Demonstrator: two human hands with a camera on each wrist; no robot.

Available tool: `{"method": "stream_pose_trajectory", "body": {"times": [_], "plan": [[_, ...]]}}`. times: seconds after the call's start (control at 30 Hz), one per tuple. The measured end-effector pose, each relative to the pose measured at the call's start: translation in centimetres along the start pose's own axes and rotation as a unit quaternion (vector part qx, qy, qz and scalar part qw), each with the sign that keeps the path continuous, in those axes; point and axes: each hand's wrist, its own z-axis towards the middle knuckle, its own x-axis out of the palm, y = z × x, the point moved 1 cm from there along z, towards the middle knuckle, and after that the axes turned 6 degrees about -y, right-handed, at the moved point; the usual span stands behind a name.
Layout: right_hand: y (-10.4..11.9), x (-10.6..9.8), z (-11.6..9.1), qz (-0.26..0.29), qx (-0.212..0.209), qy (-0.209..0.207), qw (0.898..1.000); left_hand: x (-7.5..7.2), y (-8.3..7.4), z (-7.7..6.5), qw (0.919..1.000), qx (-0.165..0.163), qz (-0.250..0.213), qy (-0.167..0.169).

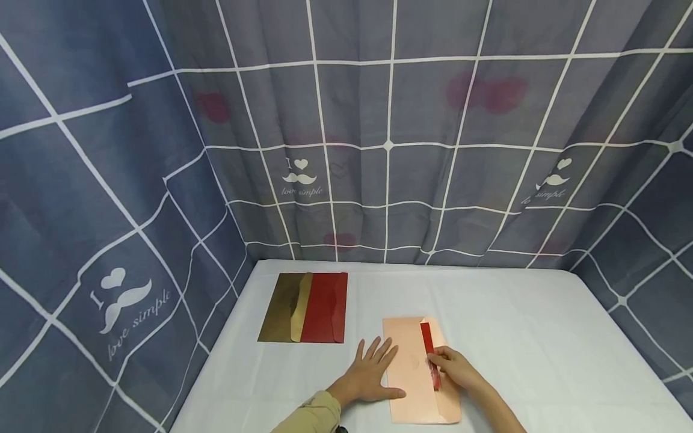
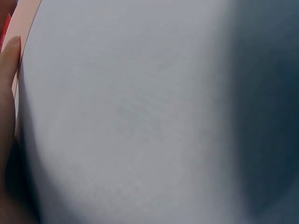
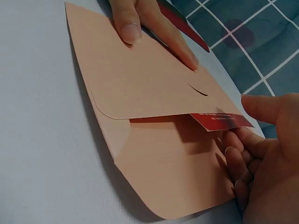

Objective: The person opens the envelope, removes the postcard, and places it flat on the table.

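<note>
A pink envelope lies on the white table with its flap folded open on the right. Partly inside its pocket is a red card, a strip of it showing along the opening, with small print visible in the right wrist view. My right hand pinches the card's exposed edge between thumb and curled fingers, over the flap. Fingers spread, my left hand rests at the envelope's left edge, its thumb and fingertips on the paper. Only part of that hand shows in the left wrist view.
At the back left of the table lie a gold envelope and a red envelope, side by side and touching, with their flaps toward the right. Grey-blue curtains with white grid lines enclose the table at the back and sides.
</note>
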Motion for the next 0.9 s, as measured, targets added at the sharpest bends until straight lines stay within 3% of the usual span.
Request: {"method": "stream_pose_trajectory", "body": {"times": [0.33,0.63,0.9], "plan": [[-0.24,0.34,-0.29,0.010,-0.013,-0.001,1.000,0.38,0.24,-0.40,1.0000,0.002,-0.008,-0.006],[-0.35,0.53,-0.08,0.021,-0.025,-0.029,0.999,0.37,0.28,-0.13,0.9999,0.003,-0.015,-0.006],[-1.04,0.70,0.02,0.035,-0.036,-0.031,0.998,0.58,0.14,-0.08,1.0000,-0.001,0.003,-0.006]]}}
